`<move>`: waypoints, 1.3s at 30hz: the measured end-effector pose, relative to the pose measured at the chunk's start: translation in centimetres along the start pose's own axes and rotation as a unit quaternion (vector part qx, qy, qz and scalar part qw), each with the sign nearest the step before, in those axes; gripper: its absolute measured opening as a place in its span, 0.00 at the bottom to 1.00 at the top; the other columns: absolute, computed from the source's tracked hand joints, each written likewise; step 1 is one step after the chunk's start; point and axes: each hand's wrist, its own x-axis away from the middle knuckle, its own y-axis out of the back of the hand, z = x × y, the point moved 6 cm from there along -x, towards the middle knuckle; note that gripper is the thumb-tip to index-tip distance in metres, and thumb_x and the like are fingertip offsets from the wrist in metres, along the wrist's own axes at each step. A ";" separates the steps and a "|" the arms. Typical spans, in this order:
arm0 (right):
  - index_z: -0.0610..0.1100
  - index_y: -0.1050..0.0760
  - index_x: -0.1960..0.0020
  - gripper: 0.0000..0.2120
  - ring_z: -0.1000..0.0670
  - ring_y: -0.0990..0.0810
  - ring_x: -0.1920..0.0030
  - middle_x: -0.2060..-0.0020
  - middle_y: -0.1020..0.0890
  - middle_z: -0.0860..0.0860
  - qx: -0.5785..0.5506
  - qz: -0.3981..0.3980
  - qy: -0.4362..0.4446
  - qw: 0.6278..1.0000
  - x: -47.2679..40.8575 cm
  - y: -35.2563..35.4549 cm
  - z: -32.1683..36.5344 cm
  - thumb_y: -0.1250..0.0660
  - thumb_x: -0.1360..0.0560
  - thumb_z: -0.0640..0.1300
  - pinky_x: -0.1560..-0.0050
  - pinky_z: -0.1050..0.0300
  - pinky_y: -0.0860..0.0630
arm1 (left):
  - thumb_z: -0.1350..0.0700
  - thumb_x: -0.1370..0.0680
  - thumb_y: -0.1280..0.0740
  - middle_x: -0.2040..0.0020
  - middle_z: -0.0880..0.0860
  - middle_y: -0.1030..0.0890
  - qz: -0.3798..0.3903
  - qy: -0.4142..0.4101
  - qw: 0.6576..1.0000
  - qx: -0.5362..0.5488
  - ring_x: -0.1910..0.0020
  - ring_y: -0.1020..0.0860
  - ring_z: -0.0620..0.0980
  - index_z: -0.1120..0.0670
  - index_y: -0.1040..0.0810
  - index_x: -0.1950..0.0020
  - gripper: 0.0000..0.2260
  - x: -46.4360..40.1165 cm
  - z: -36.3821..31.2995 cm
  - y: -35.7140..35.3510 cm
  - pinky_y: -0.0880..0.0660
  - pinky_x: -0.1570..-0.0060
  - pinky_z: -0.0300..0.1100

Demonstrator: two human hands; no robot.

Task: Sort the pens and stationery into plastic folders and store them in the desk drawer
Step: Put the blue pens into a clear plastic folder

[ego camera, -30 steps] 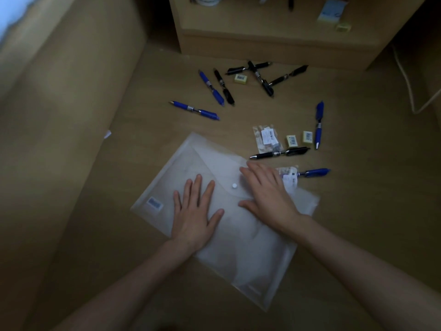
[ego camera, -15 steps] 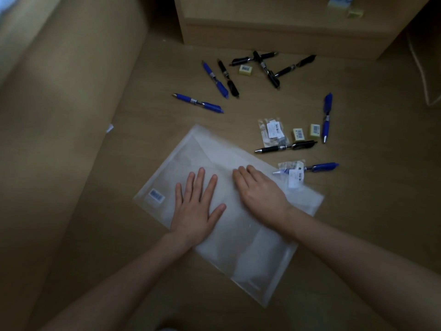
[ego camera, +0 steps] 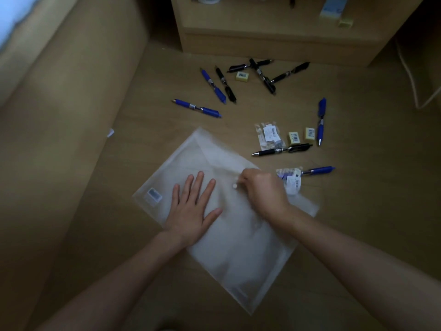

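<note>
Floor (ego camera: 358, 211): wooden; I see everything lying on it.
Folder (ego camera: 238, 247): translucent plastic, flat on the floor under both my hands.
Left hand (ego camera: 193, 206): fingers straight and spread, pressing flat on the folder, beside the right hand.
Right hand (ego camera: 262, 189): fingers curled, pinching the flap at the white snap button (ego camera: 235, 185).
Pens: one blue pen (ego camera: 317, 170) just right of the pinch, a black pen (ego camera: 281, 150) beyond it, the others farther away.
Erasers (ego camera: 294, 137): small, yellow, beyond the black pen.
</note>
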 end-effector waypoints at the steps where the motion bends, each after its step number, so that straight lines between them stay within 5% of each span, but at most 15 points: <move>1: 0.42 0.22 0.52 0.08 0.39 0.21 0.52 0.55 0.18 0.42 -0.042 -0.020 -0.039 0.998 -0.1 0.8 -0.7 0.38 0.22 0.45 0.58 0.51 0.30 | 0.29 0.34 0.75 0.30 0.46 0.77 0.000 -0.007 1.000 -0.010 0.31 0.76 0.45 0.42 0.74 0.30 0.35 0.0 0.2 0.0 0.74 0.33 0.47; 4: 0.39 0.22 0.54 0.10 0.39 0.21 0.57 0.61 0.18 0.42 -0.110 -0.083 -0.088 0.987 -0.6 2.9 -2.4 0.37 0.22 0.45 0.61 0.51 0.31 | 0.29 0.32 0.72 0.28 0.47 0.74 0.000 -0.027 0.999 -0.026 0.30 0.74 0.45 0.41 0.71 0.29 0.34 0.0 0.8 0.0 0.73 0.33 0.46; 8: 0.43 0.25 0.61 0.09 0.47 0.20 0.62 0.65 0.19 0.47 -0.263 -0.058 -0.138 0.953 -0.6 2.6 -3.3 0.36 0.22 0.43 0.62 0.58 0.27 | 0.28 0.30 0.69 0.25 0.47 0.68 0.000 -0.066 0.998 -0.023 0.26 0.68 0.47 0.41 0.65 0.26 0.35 -0.2 2.1 0.7 0.69 0.30 0.47; 12: 0.43 0.30 0.62 0.10 0.53 0.20 0.72 0.62 0.20 0.42 -0.450 -0.053 -0.220 0.864 0.9 2.5 -5.6 0.38 0.21 0.39 0.72 0.59 0.22 | 0.39 0.25 0.49 0.22 0.52 0.54 -0.009 -0.104 0.994 0.026 0.24 0.57 0.49 0.47 0.48 0.23 0.32 -0.5 3.2 3.3 0.63 0.28 0.44; 15: 0.39 0.29 0.58 0.07 0.53 0.19 0.71 0.60 0.19 0.41 -0.517 -0.038 -0.251 0.818 2.4 1.5 -6.5 0.38 0.21 0.38 0.70 0.59 0.20 | 0.51 0.27 0.41 0.23 0.55 0.45 -0.071 -0.094 0.991 0.070 0.24 0.48 0.53 0.53 0.39 0.25 0.29 -1.3 2.0 5.8 0.52 0.27 0.48; 20: 0.39 0.29 0.57 0.06 0.51 0.17 0.69 0.61 0.18 0.42 -0.646 -0.033 -0.277 0.711 3.8 -0.2 -6.2 0.39 0.22 0.35 0.70 0.59 0.20 | 0.45 0.24 0.40 0.25 0.58 0.40 -0.048 -0.231 0.972 -0.020 0.27 0.40 0.59 0.51 0.40 0.26 0.28 -2.4 -4.6 4.3 0.45 0.29 0.57; 24: 0.39 0.29 0.55 0.05 0.52 0.16 0.67 0.65 0.16 0.47 -0.707 -0.025 -0.275 0.651 4.8 -0.1 -6.4 0.41 0.21 0.34 0.69 0.61 0.20 | 0.39 0.25 0.40 0.23 0.56 0.45 -0.009 -0.262 0.965 -0.025 0.25 0.47 0.57 0.47 0.41 0.25 0.29 -2.6 -6.2 2.6 0.57 0.29 0.50; 31: 0.39 0.30 0.57 0.07 0.52 0.17 0.68 0.67 0.16 0.47 -0.710 -0.039 -0.267 0.651 6.2 -0.1 -6.9 0.42 0.21 0.34 0.69 0.62 0.21 | 0.33 0.28 0.42 0.33 0.59 0.33 -0.018 -0.280 0.960 -0.001 0.28 0.39 0.60 0.48 0.30 0.39 0.25 -2.7 -6.5 3.4 0.46 0.29 0.55; 36: 0.40 0.28 0.57 0.06 0.50 0.16 0.66 0.63 0.16 0.44 -0.652 -0.070 -0.257 0.710 6.0 -0.1 -7.3 0.40 0.22 0.34 0.66 0.59 0.19 | 0.41 0.26 0.38 0.38 0.55 0.35 -0.048 -0.252 0.960 0.109 0.44 0.31 0.49 0.50 0.31 0.49 0.14 -1.9 -5.7 5.7 0.35 0.42 0.39; 39: 0.42 0.27 0.56 0.06 0.52 0.16 0.65 0.59 0.17 0.43 -0.587 -0.090 -0.253 0.764 6.0 0.4 -7.6 0.39 0.22 0.36 0.65 0.61 0.19 | 0.50 0.24 0.33 0.40 0.50 0.32 -0.037 -0.230 0.955 0.187 0.51 0.28 0.45 0.52 0.28 0.52 0.08 -1.5 -5.3 7.4 0.34 0.39 0.42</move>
